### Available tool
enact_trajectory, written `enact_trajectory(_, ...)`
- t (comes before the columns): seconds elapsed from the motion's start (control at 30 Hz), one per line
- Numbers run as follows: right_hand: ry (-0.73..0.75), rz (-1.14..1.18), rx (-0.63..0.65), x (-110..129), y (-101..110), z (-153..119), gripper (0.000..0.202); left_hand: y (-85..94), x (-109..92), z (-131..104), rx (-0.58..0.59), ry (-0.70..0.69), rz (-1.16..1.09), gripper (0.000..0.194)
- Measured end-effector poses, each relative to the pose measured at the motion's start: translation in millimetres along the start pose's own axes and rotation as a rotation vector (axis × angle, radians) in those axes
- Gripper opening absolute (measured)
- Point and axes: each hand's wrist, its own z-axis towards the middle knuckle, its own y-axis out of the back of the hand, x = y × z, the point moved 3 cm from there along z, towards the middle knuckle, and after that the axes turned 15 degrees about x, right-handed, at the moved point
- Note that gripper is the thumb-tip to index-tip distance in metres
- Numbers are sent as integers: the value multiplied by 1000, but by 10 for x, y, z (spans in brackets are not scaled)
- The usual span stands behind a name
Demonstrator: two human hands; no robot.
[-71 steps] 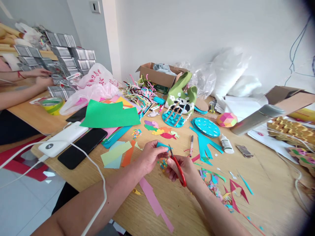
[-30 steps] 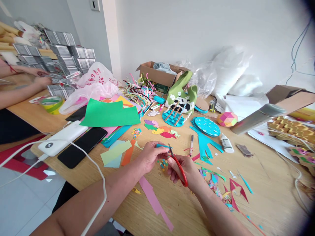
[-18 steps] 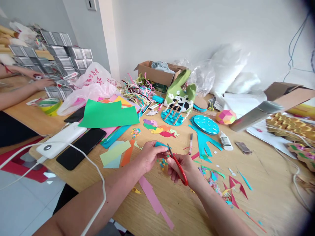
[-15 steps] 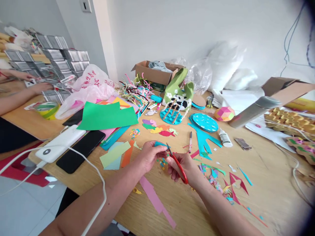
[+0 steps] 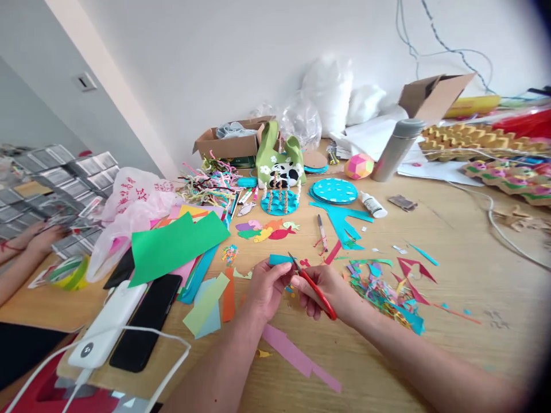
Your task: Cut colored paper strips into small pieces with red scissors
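Observation:
Between the thumb and fingers of my left hand [image 5: 269,287] is a small piece of blue paper [image 5: 279,260]. My right hand [image 5: 322,289] grips red-handled scissors [image 5: 316,289], their dark blades pointing up and left at the paper's right end. Behind my hands lie several coloured paper fish [image 5: 282,232] and a little heap of tiny paper bits [image 5: 230,253]. Right of my right hand spreads a pile of colourful paper scraps [image 5: 379,287]. A pink paper strip [image 5: 297,355] lies in front, and a pen [image 5: 322,232] rests beyond the scissors.
Green paper [image 5: 181,244], a phone [image 5: 146,321] and a white power bank [image 5: 107,324] with a cable lie left. Behind stand a panda bag [image 5: 282,163], blue discs [image 5: 333,191], a glue bottle [image 5: 373,205] and a grey flask [image 5: 398,150]. Another person's hands [image 5: 43,238] are at far left.
The view has swung to the right and tilted, so the table's things appear shifted left. Both hands keep the same hold, with the scissors still at the blue paper.

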Motion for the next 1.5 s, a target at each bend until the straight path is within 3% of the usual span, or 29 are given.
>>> enact_trajectory(0.17,49,38,-15,-42,-45,-16,50,-5,35,-4,-2,22,9,14)
enact_trajectory(0.43,45,50,23,-120,-72,-24,52,31,42,-8,-120,39,86,14)
enact_trajectory(1.5,-14,-2,93,-97,32,-67,50,62,-2,-23,-144,112,120,14)
